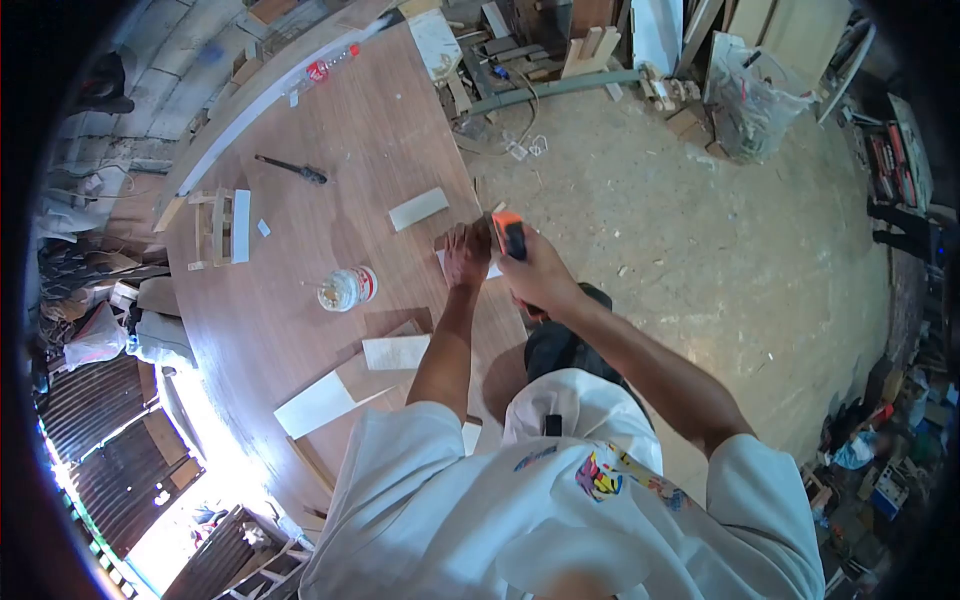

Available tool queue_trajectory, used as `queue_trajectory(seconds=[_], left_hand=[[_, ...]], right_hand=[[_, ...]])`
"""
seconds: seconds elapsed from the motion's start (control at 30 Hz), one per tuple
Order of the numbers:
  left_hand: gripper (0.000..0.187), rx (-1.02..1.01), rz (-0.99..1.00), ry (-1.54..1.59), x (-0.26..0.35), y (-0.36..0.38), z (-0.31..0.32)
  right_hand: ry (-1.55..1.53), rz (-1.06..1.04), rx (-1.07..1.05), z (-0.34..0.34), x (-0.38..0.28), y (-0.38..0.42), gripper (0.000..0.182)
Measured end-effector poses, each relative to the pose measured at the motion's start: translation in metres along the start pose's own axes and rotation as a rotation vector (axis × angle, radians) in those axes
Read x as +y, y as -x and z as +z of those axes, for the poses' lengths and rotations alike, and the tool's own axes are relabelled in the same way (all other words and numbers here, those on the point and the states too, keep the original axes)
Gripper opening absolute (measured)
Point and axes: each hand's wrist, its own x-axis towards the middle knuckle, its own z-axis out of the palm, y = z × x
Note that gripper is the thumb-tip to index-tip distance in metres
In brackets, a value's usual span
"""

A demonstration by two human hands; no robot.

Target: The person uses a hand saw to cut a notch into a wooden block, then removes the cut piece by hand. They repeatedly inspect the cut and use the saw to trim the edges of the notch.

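Note:
At the table's right edge my left hand [467, 257] presses and grips a small white-faced board [494, 271], fingers bent over it. Most of that board is hidden under the hand. My right hand [541, 271] is closed round the orange-and-black handle of what looks like a handsaw [509, 228], just right of my left hand and at the edge. Its blade cannot be made out clearly. A loose white strip of board [418, 209] lies just beyond my left hand. Nearer my body are more white-faced board pieces [396, 352] and a longer white board [314, 404].
On the wooden table [370, 130] stand an open tub [347, 289] with a stick in it and a small wooden frame [218, 229]. A dark screwdriver-like tool [291, 168] and a plastic bottle [332, 64] lie farther off. A plastic bag [757, 105] and scrap timber sit on the floor.

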Motion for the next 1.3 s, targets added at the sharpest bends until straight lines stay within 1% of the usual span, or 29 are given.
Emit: queue_trajectory(seconds=[0.03, 0.1, 0.13, 0.17, 0.2, 0.23, 0.27, 0.3, 0.33, 0.37, 0.4, 0.47, 0.5, 0.53, 0.6, 0.67, 0.73, 0.77, 0.83, 0.9, 0.93, 0.97, 1.0, 1.03, 1.1, 1.13, 1.2, 1.27, 1.3], left_hand=[[0.015, 0.018, 0.002, -0.001, -0.002, -0.010, 0.004], [0.012, -0.023, 0.073, -0.045, -0.005, -0.001, 0.005], [0.015, -0.047, 0.006, -0.026, 0.005, -0.002, -0.007], [0.015, -0.051, 0.004, -0.023, 0.007, 0.004, -0.005], [0.019, 0.014, 0.026, 0.015, 0.001, 0.006, 0.004], [0.023, 0.088, 0.047, 0.046, -0.006, 0.002, 0.009], [0.030, 0.040, 0.022, 0.069, -0.013, 0.005, 0.015], [0.030, 0.021, 0.016, 0.069, -0.010, 0.013, 0.010], [0.029, -0.017, -0.015, 0.080, -0.004, 0.008, 0.002], [0.028, -0.048, -0.047, 0.091, 0.003, -0.001, -0.004], [0.024, 0.008, -0.072, 0.167, 0.006, -0.001, -0.006], [0.022, -0.016, -0.085, 0.148, 0.004, 0.014, -0.003], [0.020, 0.009, -0.075, 0.122, 0.000, 0.000, 0.000], [0.017, 0.070, 0.037, 0.057, 0.000, -0.003, 0.002], [0.016, 0.039, 0.029, 0.022, -0.002, 0.002, 0.005], [0.015, 0.036, 0.032, -0.014, -0.002, -0.004, 0.004], [0.016, 0.014, 0.024, 0.008, 0.001, -0.003, 0.001], [0.016, 0.029, 0.031, 0.010, 0.000, -0.011, 0.003], [0.019, 0.036, 0.029, 0.043, 0.001, -0.003, -0.002], [0.019, 0.038, 0.011, 0.105, 0.005, -0.003, -0.004], [0.019, 0.001, -0.057, 0.141, 0.007, -0.007, -0.008], [0.019, -0.049, -0.130, 0.177, 0.009, -0.004, -0.013], [0.016, -0.025, -0.173, 0.335, -0.016, 0.007, 0.021], [0.016, -0.020, -0.168, 0.337, -0.007, 0.000, 0.010], [0.012, -0.062, -0.102, -0.053, 0.008, -0.005, -0.011], [0.012, -0.063, -0.104, -0.052, 0.002, -0.003, -0.003], [0.011, 0.046, 0.016, -0.029, -0.011, 0.001, 0.015], [0.010, 0.012, 0.002, -0.053, -0.004, 0.007, 0.007], [0.011, 0.004, -0.005, -0.074, -0.002, -0.001, 0.005]], right_hand=[[0.009, -0.016, -0.003, -0.004, 0.001, -0.001, 0.016], [-0.049, -0.038, 0.010, -0.001, 0.012, 0.006, 0.019], [-0.053, -0.029, 0.008, 0.003, 0.024, 0.001, 0.019], [-0.009, -0.007, 0.062, 0.009, 0.036, -0.011, 0.018], [0.039, 0.002, 0.112, 0.012, 0.043, -0.028, 0.019], [0.041, -0.015, 0.102, 0.012, 0.042, -0.046, 0.019], [0.095, -0.037, 0.079, 0.014, 0.046, -0.058, 0.020], [0.144, -0.042, 0.065, 0.017, 0.053, -0.056, 0.021], [0.046, -0.002, 0.091, 0.016, 0.032, -0.048, 0.010], [0.047, -0.005, 0.095, 0.012, 0.009, -0.041, 0.010], [0.000, 0.031, 0.028, 0.008, -0.012, -0.036, 0.010], [-0.153, 0.156, -0.095, -0.002, -0.044, -0.013, 0.008], [-0.148, 0.137, -0.092, -0.007, -0.046, -0.019, 0.008], [-0.140, 0.150, -0.078, -0.010, -0.041, -0.023, 0.009], [-0.143, 0.188, -0.066, -0.009, -0.028, -0.026, 0.009], [-0.222, 0.256, -0.118, -0.013, -0.027, -0.043, 0.009], [-0.220, 0.259, -0.086, -0.006, -0.020, -0.046, 0.009], [-0.207, 0.256, -0.064, -0.003, -0.020, -0.053, 0.009], [-0.210, 0.229, -0.053, 0.004, -0.023, -0.048, 0.008], [-0.030, 0.237, -0.056, 0.007, -0.034, -0.035, 0.007], [-0.012, 0.166, -0.077, 0.008, -0.046, -0.022, 0.007], [-0.010, 0.177, -0.078, 0.006, -0.053, -0.013, 0.007], [-0.130, 0.174, -0.128, 0.003, -0.057, -0.004, 0.008], [-0.245, 0.150, -0.177, -0.002, -0.070, 0.002, 0.009], [-0.287, 0.150, -0.179, -0.011, -0.080, 0.023, 0.011], [-0.273, 0.180, -0.156, -0.015, -0.077, 0.029, 0.012], [-0.260, 0.214, -0.130, -0.017, -0.065, 0.026, 0.012], [-0.201, 0.153, -0.083, -0.011, -0.024, 0.009, 0.012], [-0.198, 0.138, -0.084, -0.009, -0.015, -0.004, 0.012]])
